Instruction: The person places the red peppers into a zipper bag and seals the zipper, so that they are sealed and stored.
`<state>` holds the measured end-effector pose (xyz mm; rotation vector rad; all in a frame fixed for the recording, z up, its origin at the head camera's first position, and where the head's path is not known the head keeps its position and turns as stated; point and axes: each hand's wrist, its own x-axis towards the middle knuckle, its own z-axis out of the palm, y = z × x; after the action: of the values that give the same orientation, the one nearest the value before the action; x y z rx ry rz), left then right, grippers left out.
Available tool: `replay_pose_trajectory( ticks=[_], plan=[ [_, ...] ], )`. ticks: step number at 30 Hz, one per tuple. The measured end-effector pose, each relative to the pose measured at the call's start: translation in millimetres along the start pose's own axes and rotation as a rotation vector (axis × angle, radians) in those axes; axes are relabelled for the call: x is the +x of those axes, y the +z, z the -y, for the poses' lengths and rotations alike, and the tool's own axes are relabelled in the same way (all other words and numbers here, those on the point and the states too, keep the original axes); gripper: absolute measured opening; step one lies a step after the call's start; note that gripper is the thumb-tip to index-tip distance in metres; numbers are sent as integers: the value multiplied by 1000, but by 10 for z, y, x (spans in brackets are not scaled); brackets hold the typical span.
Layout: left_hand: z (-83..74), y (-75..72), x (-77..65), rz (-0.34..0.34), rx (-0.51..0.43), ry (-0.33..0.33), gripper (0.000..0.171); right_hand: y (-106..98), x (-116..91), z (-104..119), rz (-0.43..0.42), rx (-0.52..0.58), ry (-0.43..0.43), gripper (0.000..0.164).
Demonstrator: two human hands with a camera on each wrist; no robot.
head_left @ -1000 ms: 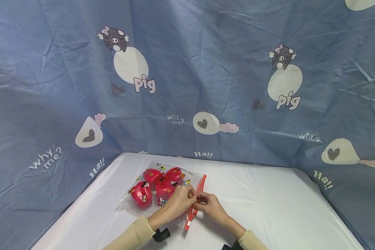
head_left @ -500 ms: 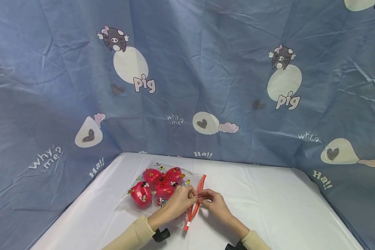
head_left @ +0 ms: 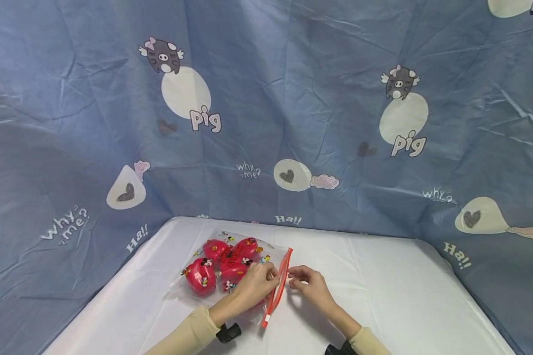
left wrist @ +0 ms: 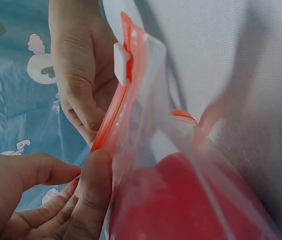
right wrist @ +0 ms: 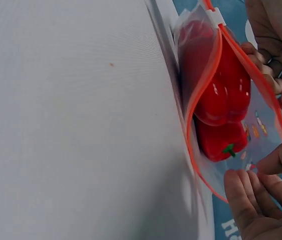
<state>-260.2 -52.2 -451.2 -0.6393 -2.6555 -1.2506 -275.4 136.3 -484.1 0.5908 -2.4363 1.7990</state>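
Observation:
A clear zip bag with an orange-red rim and cartoon prints lies on the white table. Inside are several red bell peppers, one showing a green stem. The bag's mouth faces right and gapes, its white slider at the near end. My left hand pinches the upper lip of the mouth between thumb and fingers. Just right of the rim is my right hand, its fingers loosely bent with nothing between them; in the right wrist view its fingertips lie close to the rim.
A white cloth covers the table. Behind it hangs a blue curtain printed with pigs and words. Black wrist mounts show under the left forearm and right forearm.
My right hand has let go of the bag's rim and drawn back a little to the right. The left hand stays in place, and the mouth remains parted.

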Motion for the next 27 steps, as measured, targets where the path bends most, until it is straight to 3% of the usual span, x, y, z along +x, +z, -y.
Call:
replay_pose_trajectory(
  ticks=[7,15,23,27],
  plan=[
    [-10,-17,-14,0,4,-12,6,-25,1,-178,-6,-23,7,23],
    [-24,-106,-67,-28,62,-8,10,-19,-121,-47,4,-90,40,21],
    [68,-171,-319,-35,171,106,16,84,-274,88,111,-116,110,24],
    [65,-169,-504,-11,330,209,29,156,-336,57,182,-155,147,30]
  ],
)
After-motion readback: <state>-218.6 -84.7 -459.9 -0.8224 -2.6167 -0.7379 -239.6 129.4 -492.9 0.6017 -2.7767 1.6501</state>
